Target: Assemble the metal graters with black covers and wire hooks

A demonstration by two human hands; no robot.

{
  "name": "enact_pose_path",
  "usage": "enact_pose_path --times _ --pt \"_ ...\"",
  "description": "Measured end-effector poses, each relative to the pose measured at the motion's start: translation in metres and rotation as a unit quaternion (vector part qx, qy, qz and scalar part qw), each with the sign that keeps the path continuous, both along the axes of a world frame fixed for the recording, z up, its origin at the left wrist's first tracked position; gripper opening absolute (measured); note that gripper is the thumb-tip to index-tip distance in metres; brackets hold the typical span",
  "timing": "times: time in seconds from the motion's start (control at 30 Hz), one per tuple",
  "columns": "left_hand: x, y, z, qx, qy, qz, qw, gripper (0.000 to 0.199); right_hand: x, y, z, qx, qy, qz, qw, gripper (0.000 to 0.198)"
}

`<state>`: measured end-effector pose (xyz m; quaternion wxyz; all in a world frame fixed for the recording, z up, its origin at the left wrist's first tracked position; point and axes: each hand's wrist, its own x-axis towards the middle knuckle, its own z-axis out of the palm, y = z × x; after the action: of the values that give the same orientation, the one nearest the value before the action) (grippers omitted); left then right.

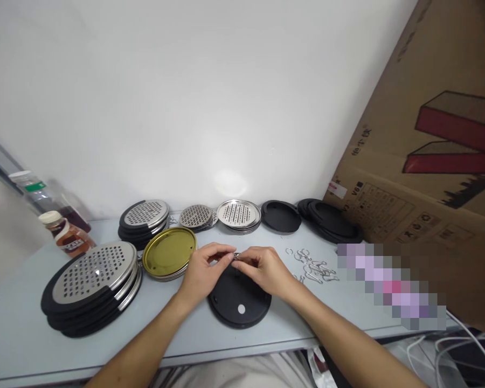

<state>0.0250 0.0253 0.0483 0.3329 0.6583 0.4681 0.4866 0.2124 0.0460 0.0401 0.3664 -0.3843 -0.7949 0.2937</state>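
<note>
At the left, the stack of round silver perforated plates with black rims (92, 285) and the shallow round gold-coloured metal plate (170, 251) leave the left forearm room to work; good practice would be to keep the elbow clear of both. The left hand (203, 270) comes in at a slant, knuckles up, thumb and forefinger pinched on a small silvery metal piece (236, 256), too small to make out in detail. It seems best suited to holding steady.

Centrally, the flat round black disc (236, 302) lies on the pale grey tabletop (186, 337), the metal piece at its far edge; keeping the disc flat should stop it from skidding.

The right hand (268, 269) mirrors the left, wrist bent inward, thumb and forefinger pinching at the same piece; small, gentle turns would likely serve better than force. Farther right lie loose silvery wire hooks and rings (320, 269), within easy reach.
</note>
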Motion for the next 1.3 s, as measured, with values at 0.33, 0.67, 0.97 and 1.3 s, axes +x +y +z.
enact_pose_path --times 0.33,0.67,0.97,1.3 --pt "0.008 0.015 0.015 0.097 0.089 -0.026 0.991 0.015 0.010 0.020 0.002 -0.216 0.218 0.099 0.947 0.029" --pt "0.003 0.032 -0.015 0.070 0.117 0.005 0.991 0.014 0.003 0.029 -0.023 -0.081 0.110 -0.055 0.989 0.015" --pt "-0.001 0.030 -0.034 0.112 0.157 0.033 0.981 0.021 -0.001 0.026 -0.035 0.012 0.085 -0.068 0.994 0.018" --pt "-0.002 0.029 -0.044 0.135 0.213 0.039 0.967 0.019 -0.002 0.028 -0.045 0.079 0.031 -0.048 0.995 0.032"
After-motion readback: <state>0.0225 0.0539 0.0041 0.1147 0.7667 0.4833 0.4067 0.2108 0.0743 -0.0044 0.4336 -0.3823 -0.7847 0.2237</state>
